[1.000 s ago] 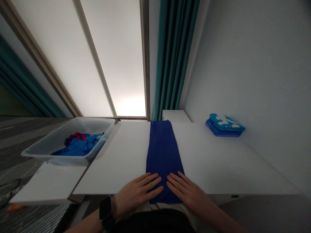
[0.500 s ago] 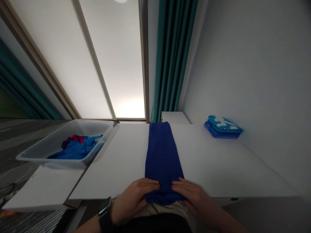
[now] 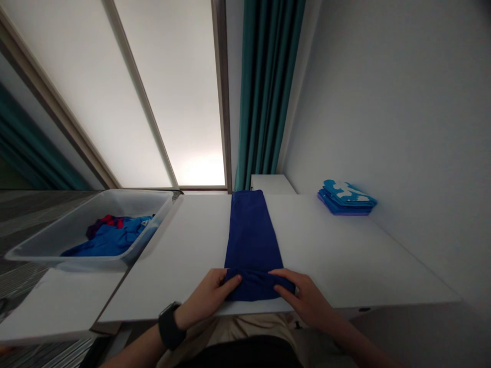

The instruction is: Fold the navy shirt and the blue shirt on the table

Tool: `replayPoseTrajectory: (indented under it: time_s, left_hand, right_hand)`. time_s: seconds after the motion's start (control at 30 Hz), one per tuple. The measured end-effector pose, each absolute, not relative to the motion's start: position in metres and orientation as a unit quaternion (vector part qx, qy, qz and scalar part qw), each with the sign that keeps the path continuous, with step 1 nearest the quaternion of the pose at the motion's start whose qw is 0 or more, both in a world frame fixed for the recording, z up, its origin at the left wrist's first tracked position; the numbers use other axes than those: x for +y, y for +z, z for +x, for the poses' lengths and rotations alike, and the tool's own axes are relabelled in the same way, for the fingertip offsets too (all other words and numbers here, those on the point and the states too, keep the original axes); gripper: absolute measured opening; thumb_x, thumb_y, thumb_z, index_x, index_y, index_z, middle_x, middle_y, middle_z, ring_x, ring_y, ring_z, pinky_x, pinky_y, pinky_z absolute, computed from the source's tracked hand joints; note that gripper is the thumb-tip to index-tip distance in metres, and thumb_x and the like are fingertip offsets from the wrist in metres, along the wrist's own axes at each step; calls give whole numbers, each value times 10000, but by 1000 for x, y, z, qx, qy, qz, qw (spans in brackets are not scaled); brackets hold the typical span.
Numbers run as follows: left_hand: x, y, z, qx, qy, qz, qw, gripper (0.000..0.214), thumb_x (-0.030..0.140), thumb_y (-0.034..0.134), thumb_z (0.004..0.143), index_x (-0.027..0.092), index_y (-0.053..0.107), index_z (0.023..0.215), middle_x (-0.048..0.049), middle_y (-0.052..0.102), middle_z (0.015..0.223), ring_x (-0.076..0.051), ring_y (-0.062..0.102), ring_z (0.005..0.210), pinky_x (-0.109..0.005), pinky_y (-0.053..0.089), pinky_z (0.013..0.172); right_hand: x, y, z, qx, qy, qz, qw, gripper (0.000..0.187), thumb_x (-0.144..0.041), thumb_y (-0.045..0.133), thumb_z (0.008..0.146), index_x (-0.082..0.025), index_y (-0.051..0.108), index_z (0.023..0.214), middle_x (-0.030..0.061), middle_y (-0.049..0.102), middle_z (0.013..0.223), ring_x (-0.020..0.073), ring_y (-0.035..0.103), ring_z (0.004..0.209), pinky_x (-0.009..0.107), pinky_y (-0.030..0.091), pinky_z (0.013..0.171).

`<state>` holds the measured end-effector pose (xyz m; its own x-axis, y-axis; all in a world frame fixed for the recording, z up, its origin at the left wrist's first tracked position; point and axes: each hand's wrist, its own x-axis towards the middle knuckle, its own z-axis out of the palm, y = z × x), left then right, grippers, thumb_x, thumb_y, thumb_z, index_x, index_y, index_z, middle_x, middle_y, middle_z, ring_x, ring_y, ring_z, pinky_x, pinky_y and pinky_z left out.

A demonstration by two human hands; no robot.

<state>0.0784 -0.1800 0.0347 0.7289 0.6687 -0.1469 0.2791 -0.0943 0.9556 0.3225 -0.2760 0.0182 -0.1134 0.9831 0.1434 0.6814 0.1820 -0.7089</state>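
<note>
A long dark blue cloth [image 3: 250,235] lies folded into a narrow strip down the middle of the white table [image 3: 337,255]. Its near end is doubled back on itself close to the table's front edge. My left hand [image 3: 209,296], with a dark watch on the wrist, pinches the left corner of that folded end. My right hand [image 3: 303,296] pinches the right corner in the same way. Both hands are closed on the cloth.
A grey plastic tub [image 3: 76,230] holding blue and red clothes stands at the left, over a lower white surface [image 3: 49,306]. A stack of folded blue cloths [image 3: 347,197] sits at the back right by the wall. Teal curtains and a window lie behind.
My hands went from lying flat on the cloth's near end to gripping its corners. The near end has been lifted and turned back over the strip, away from me.
</note>
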Motion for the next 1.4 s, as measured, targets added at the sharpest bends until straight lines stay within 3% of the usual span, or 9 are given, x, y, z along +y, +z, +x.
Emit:
replayPoseTrajectory:
  time_s: [0.13,0.27,0.4,0.57,0.83,1.1,1.4]
  left_hand:
    - [-179,32,79,331,172,697,612,482,568,500,877,127,689,833,-38,696,819,-179,582,740,-273,465,728]
    - [-183,33,78,329,168,698,613,482,568,487,885,127,671,819,-38,683,801,-175,573,728,-272,465,718]
    - [-184,37,73,335,165,761,531,443,523,474,904,134,638,768,-3,620,702,-130,494,630,-224,392,602]
    - [-190,41,65,310,119,817,471,278,425,626,826,149,661,819,22,601,692,-119,490,644,-205,369,608]
    - [-182,48,73,323,160,804,473,283,410,530,898,163,663,863,5,647,746,-137,544,680,-221,421,648]
    - [-140,49,90,346,232,771,482,350,471,540,876,157,659,974,-53,713,925,-217,632,847,-308,510,772]
    - [-75,47,115,373,281,767,440,381,472,530,865,143,663,1004,-75,732,1017,-268,665,929,-348,523,810]
  right_hand:
    - [-277,20,323,-716,255,-577,298,385,-337,575,866,-228,612,1234,85,668,1215,240,631,1096,378,491,959]
    - [-278,24,321,-707,287,-566,312,303,-307,529,891,-203,658,1145,91,711,1105,230,666,997,361,511,906]
    - [-276,27,319,-693,303,-566,328,271,-314,514,904,-207,679,1091,74,724,1039,226,672,947,347,516,877]
    - [-277,26,317,-696,303,-567,320,273,-295,509,893,-216,687,1085,71,723,1060,234,667,976,365,508,903]
    - [-271,34,324,-686,293,-580,329,268,-314,537,875,-230,702,1068,62,727,1058,242,669,969,350,523,870]
    - [-228,49,337,-655,340,-561,375,254,-339,560,867,-201,682,1041,48,722,991,219,662,910,329,518,826]
    - [-143,40,349,-598,388,-558,424,223,-341,563,835,-169,639,956,28,682,902,198,628,858,319,498,789]
